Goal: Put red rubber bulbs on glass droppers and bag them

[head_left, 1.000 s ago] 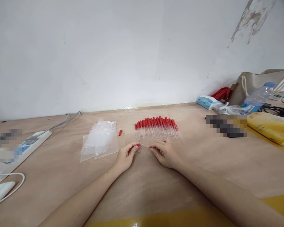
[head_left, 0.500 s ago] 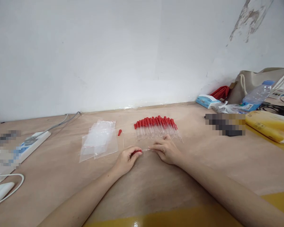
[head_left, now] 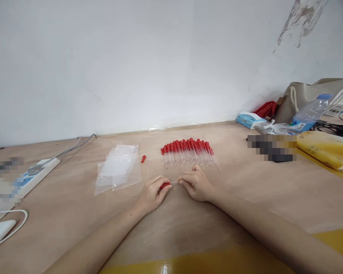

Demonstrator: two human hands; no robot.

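My left hand [head_left: 154, 191] pinches a red rubber bulb [head_left: 165, 185] between thumb and fingers. From the bulb a thin clear glass tube [head_left: 174, 183] runs right into the fingertips of my right hand [head_left: 196, 184], which is closed around its other end. Beyond my hands lies a row of droppers [head_left: 187, 149], red bulbs towards the wall and clear tips towards me. One loose red bulb [head_left: 143, 158] and a loose clear tube [head_left: 148, 167] lie left of the row. Clear zip bags [head_left: 120, 167] overlap further left.
At the left edge are a power strip [head_left: 42, 173] with a grey cable and a white charger [head_left: 1, 233]. On the right stand a blue tissue box [head_left: 250, 120], a plastic bottle [head_left: 311, 114], a beige bag [head_left: 300, 95] and a yellow packet [head_left: 326, 149]. A wall [head_left: 148, 68] closes the back.
My right fingers have curled closer around the tube and shifted slightly left. My left hand keeps its pinch on the bulb. The whole view has shifted slightly.
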